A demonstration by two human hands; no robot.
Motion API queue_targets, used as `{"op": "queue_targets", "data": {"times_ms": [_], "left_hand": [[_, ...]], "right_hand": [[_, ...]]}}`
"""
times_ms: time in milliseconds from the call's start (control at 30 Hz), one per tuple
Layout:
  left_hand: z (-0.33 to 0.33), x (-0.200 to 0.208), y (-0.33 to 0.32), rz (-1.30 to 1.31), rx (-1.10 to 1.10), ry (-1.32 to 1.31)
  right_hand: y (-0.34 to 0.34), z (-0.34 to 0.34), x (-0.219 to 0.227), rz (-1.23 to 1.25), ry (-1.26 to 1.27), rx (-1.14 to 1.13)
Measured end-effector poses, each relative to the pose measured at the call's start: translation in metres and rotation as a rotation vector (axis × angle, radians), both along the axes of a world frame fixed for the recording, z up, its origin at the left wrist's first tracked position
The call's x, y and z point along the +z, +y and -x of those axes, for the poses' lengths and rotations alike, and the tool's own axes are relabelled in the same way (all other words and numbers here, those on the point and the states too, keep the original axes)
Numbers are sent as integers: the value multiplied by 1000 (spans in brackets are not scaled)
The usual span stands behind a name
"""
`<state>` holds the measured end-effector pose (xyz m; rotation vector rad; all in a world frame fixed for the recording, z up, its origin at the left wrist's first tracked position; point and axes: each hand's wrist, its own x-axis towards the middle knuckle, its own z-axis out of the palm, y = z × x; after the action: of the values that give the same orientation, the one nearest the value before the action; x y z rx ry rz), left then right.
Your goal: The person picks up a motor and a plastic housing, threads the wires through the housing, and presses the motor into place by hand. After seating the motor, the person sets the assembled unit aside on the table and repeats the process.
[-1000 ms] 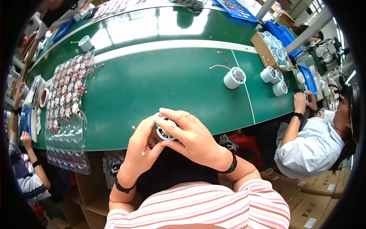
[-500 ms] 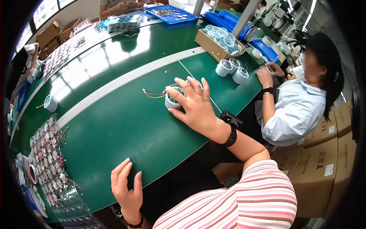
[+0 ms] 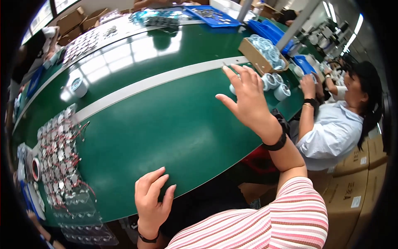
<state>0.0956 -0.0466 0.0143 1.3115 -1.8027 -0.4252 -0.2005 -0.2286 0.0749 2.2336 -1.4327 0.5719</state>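
Observation:
My right hand [image 3: 251, 97] is stretched over the far right of the green table, its fingers spread and nothing gripped between them. Partly hidden behind it is a light blue round housing [image 3: 233, 89]; whether the fingers touch it, I cannot tell. Close by on the right stand several similar cylindrical housings, one nearest the table edge [image 3: 282, 92]. My left hand [image 3: 152, 201] hovers at the near table edge, fingers apart and slightly bent, holding nothing.
Left lies a clear plastic tray of small wired parts [image 3: 60, 159]. Another light blue housing [image 3: 78, 87] stands beyond the pale strip [image 3: 157, 83]. A cardboard box of pale blue rings [image 3: 253, 56] is at the far right, with a co-worker [image 3: 331, 124] seated nearby.
My right hand has moved right and away with the wired housing, toward the other housings, and its fingers have spread. My left hand stays near the edge; the whole view has shifted.

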Motion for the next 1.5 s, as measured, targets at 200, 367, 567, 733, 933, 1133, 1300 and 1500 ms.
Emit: {"op": "queue_targets", "data": {"times_ms": [200, 367, 567, 733, 933, 1133, 1300, 1500], "left_hand": [[-1, -2, -9, 45, -29, 43], [-1, 0, 1, 87, 22, 72], [4, -5, 4, 92, 13, 102], [3, -6, 3, 80, -24, 129], [-2, -5, 2, 105, -33, 161], [-5, -7, 3, 98, -18, 246], [-4, -10, 10, 48, -84, 527], [24, 8, 5, 96, -35, 299]], "right_hand": [[-23, -95, 42, -340, 59, 415], [-91, -203, 36, -522, 19, 554], [-163, -316, -44, -276, -272, 633], [-172, -335, -51, -366, -362, 579], [-141, -285, -20, -558, -270, 688], [-26, -173, 20, -724, -288, 1007], [50, -104, 28, -972, -116, 1018], [96, -74, -17, -1022, -426, 991]]}}
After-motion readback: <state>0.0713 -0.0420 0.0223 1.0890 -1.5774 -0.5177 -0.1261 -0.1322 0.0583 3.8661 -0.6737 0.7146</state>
